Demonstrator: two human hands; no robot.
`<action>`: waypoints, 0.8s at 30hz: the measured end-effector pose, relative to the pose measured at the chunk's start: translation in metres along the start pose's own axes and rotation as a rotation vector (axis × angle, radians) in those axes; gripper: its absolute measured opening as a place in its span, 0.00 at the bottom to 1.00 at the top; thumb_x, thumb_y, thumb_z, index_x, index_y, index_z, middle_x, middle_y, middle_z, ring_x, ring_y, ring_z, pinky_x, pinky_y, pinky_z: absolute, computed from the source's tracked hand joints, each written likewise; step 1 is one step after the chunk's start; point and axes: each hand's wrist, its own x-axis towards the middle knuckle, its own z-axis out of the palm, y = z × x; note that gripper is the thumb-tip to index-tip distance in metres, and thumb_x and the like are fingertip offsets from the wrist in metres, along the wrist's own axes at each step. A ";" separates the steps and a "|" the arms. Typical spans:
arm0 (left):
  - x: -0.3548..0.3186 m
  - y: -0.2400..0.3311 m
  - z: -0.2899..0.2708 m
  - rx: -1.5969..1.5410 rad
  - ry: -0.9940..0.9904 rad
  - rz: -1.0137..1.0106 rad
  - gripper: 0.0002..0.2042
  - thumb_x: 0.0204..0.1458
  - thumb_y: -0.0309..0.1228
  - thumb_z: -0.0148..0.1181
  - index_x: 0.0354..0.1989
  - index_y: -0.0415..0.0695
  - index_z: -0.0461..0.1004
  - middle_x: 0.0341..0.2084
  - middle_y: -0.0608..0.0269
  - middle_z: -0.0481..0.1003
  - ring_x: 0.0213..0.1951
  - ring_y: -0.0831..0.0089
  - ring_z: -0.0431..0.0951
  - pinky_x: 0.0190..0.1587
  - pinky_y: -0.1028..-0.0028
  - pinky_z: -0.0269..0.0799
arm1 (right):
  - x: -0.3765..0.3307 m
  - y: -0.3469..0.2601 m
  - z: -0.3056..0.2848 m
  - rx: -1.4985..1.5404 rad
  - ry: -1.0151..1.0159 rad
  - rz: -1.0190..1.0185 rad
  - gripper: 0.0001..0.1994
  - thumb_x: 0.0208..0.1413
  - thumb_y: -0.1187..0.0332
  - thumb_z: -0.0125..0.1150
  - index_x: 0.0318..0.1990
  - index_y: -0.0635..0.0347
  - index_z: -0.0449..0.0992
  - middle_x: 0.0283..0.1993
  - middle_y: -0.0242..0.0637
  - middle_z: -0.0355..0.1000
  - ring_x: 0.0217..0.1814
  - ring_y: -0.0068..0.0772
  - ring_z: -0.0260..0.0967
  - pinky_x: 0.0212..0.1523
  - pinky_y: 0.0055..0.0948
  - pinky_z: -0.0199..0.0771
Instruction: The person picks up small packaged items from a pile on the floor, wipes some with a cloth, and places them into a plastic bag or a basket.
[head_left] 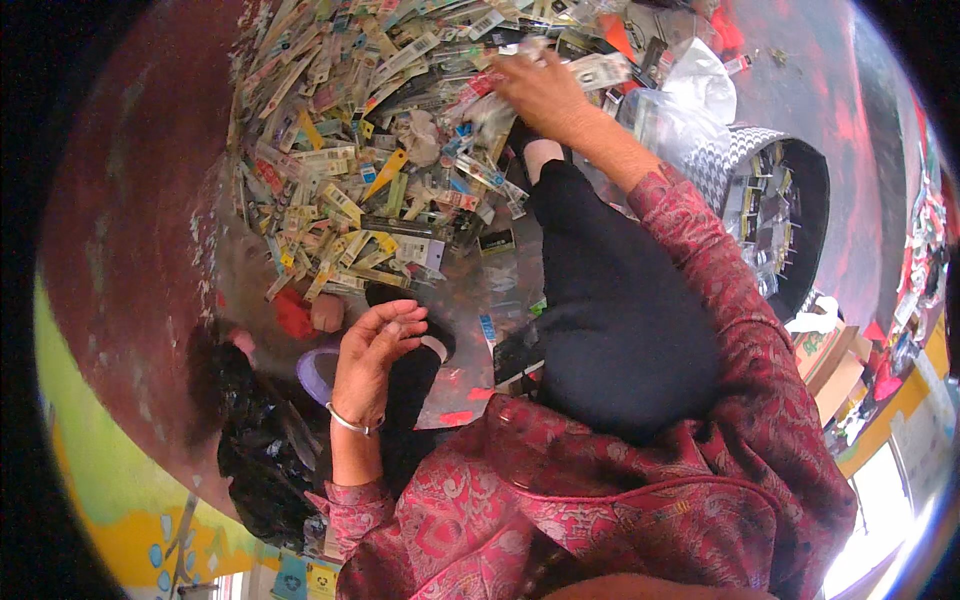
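Observation:
My right hand (545,95) reaches out over a wide heap of small plastic wrappers and labelled packs (350,165). Its fingers are bent and smeared by motion. A clear plastic wrapper (490,122) below them is blurred in the same way, as if moving with the hand; part of it is hidden. Low at the near edge of the heap, my left hand (380,345) hovers with its fingers loosely curved and slightly apart. Nothing shows in it. A silver bangle (352,424) circles that wrist. Yellow-tipped packs (386,173) and a crumpled pale lump (420,138) lie between the hands.
On the right, a round dark container (815,215) with a checked outer side holds many small packs. A clear plastic bag (690,105) lies against it. Cardboard boxes (838,360) stand beyond. A purple ring (318,375) and a black bag (265,450) lie at my left.

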 end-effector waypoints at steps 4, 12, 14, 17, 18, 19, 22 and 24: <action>-0.002 -0.003 -0.003 -0.012 0.014 0.002 0.15 0.51 0.31 0.49 0.46 0.37 0.65 0.42 0.56 0.70 0.41 0.73 0.72 0.42 0.78 0.67 | 0.015 0.030 -0.020 -0.112 0.157 0.343 0.21 0.39 0.74 0.53 0.46 0.48 0.68 0.43 0.36 0.68 0.36 0.36 0.69 0.32 0.34 0.68; -0.003 0.005 0.001 0.037 -0.006 0.024 0.16 0.50 0.32 0.50 0.45 0.37 0.65 0.41 0.57 0.71 0.41 0.73 0.72 0.42 0.77 0.67 | -0.023 -0.053 0.077 0.236 -0.157 -0.749 0.10 0.38 0.68 0.53 0.32 0.57 0.71 0.28 0.33 0.66 0.24 0.31 0.67 0.21 0.31 0.66; 0.000 -0.001 -0.002 0.041 -0.014 0.023 0.15 0.50 0.32 0.50 0.45 0.37 0.65 0.41 0.57 0.71 0.41 0.73 0.72 0.42 0.77 0.67 | -0.026 -0.061 0.103 0.169 -0.166 -0.839 0.11 0.39 0.68 0.53 0.33 0.58 0.70 0.31 0.35 0.65 0.27 0.31 0.66 0.24 0.30 0.66; -0.001 -0.005 -0.002 -0.001 0.018 -0.004 0.15 0.50 0.32 0.50 0.45 0.37 0.65 0.41 0.57 0.71 0.41 0.73 0.72 0.43 0.77 0.66 | -0.018 -0.063 0.113 0.220 0.035 -0.975 0.06 0.38 0.68 0.52 0.25 0.58 0.71 0.32 0.36 0.65 0.30 0.33 0.65 0.25 0.30 0.67; 0.000 -0.003 -0.002 0.005 0.025 -0.004 0.15 0.51 0.31 0.49 0.45 0.37 0.65 0.41 0.57 0.71 0.41 0.73 0.72 0.42 0.78 0.66 | -0.018 -0.062 0.115 0.255 0.091 -0.966 0.04 0.38 0.69 0.52 0.22 0.58 0.71 0.33 0.35 0.66 0.30 0.34 0.65 0.25 0.31 0.68; 0.000 0.000 -0.001 0.011 0.032 -0.005 0.14 0.51 0.30 0.48 0.45 0.37 0.66 0.40 0.57 0.71 0.40 0.74 0.72 0.42 0.78 0.66 | -0.019 -0.059 0.116 0.258 0.036 -0.985 0.04 0.38 0.68 0.52 0.22 0.57 0.71 0.32 0.35 0.66 0.30 0.34 0.65 0.26 0.31 0.68; 0.002 0.000 0.000 0.002 0.030 0.002 0.13 0.51 0.29 0.47 0.44 0.37 0.66 0.40 0.58 0.71 0.39 0.74 0.71 0.42 0.78 0.66 | -0.018 -0.058 0.103 0.278 -0.176 -1.028 0.07 0.38 0.68 0.53 0.28 0.57 0.70 0.31 0.36 0.65 0.33 0.37 0.66 0.29 0.34 0.69; 0.002 0.001 0.000 -0.015 0.021 0.009 0.13 0.51 0.29 0.47 0.44 0.37 0.66 0.40 0.58 0.71 0.40 0.75 0.71 0.42 0.79 0.65 | -0.015 -0.057 0.090 0.372 -0.218 -0.848 0.11 0.38 0.69 0.54 0.33 0.55 0.70 0.31 0.37 0.66 0.35 0.38 0.66 0.30 0.35 0.70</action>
